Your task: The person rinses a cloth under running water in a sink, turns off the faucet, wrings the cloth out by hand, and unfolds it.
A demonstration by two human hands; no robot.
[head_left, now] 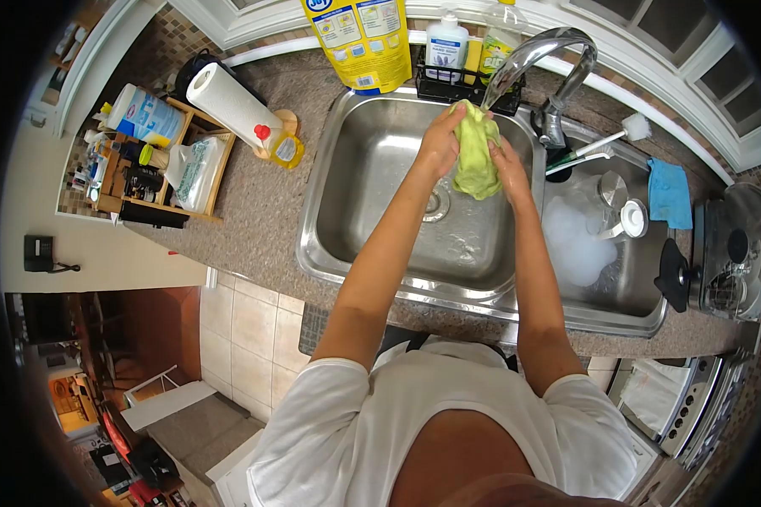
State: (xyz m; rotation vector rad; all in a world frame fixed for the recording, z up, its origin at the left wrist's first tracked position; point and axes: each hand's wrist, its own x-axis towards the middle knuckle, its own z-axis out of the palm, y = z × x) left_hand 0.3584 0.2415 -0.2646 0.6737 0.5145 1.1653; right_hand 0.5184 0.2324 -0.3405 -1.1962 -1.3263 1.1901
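A wet yellow-green cloth (477,156) hangs bunched between my two hands, under the curved chrome faucet (539,49). Water seems to run from the spout onto its top. My left hand (439,142) grips the cloth's upper left side, fingers curled against it. On the other side, my right hand (509,169) holds the right edge, its fingers partly behind the fabric. Below them lies the steel sink basin (355,194), with its drain (435,205) near the cloth's lower end.
The right basin holds suds (577,241), a white-handled utensil (630,221) and a metal cup (610,188). A black caddy (448,91) with soap bottles and a yellow pouch (359,46) stand behind. A blue cloth (669,193) drapes the right rim. Paper towels (228,97) are left.
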